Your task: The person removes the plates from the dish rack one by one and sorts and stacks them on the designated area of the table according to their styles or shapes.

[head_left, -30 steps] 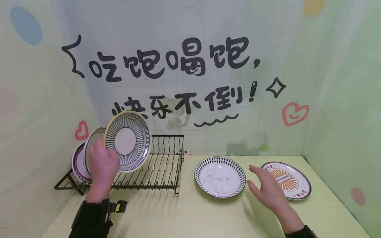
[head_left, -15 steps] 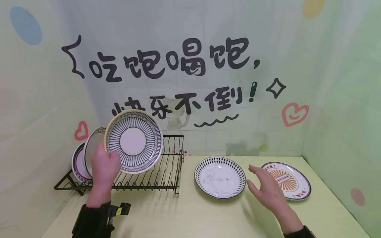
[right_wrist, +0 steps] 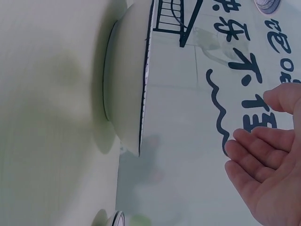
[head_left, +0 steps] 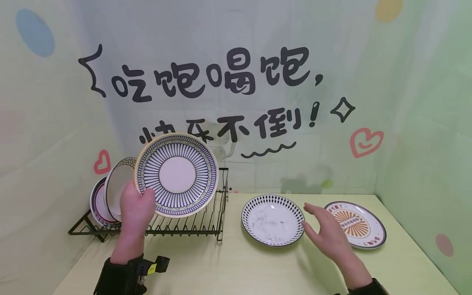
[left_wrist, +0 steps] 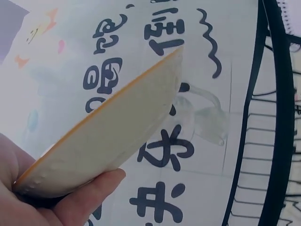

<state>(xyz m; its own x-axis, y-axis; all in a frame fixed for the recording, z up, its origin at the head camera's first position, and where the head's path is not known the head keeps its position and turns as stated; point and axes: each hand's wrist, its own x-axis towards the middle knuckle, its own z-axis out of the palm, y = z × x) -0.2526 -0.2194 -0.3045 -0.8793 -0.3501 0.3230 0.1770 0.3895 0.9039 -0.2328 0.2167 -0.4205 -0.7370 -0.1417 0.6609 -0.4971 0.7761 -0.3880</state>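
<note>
My left hand (head_left: 137, 209) pinches the left rim of a plate (head_left: 177, 175) with a striped blue-and-white pattern and a yellow edge. The plate is raised in front of the black wire dish rack (head_left: 184, 232), its face toward the head camera. In the left wrist view the plate's pale underside (left_wrist: 117, 141) shows, with fingers beneath it. My right hand (head_left: 330, 233) hovers with relaxed fingers, holding nothing, beside a white plate (head_left: 273, 221) with a black diamond border. Just behind that hand lies a plate (head_left: 363, 225) with an orange sunburst.
At the rack's left end stand a bowl (head_left: 115, 184) with a patterned inner rim and a plate (head_left: 98, 205) with a dark purple band. A printed cloth backdrop (head_left: 236, 24) rises behind the table (head_left: 258, 270), with side walls left and right.
My left hand has moved slightly right and the striped plate has turned to face the head camera more fully. My right hand has shifted a little to the left.
</note>
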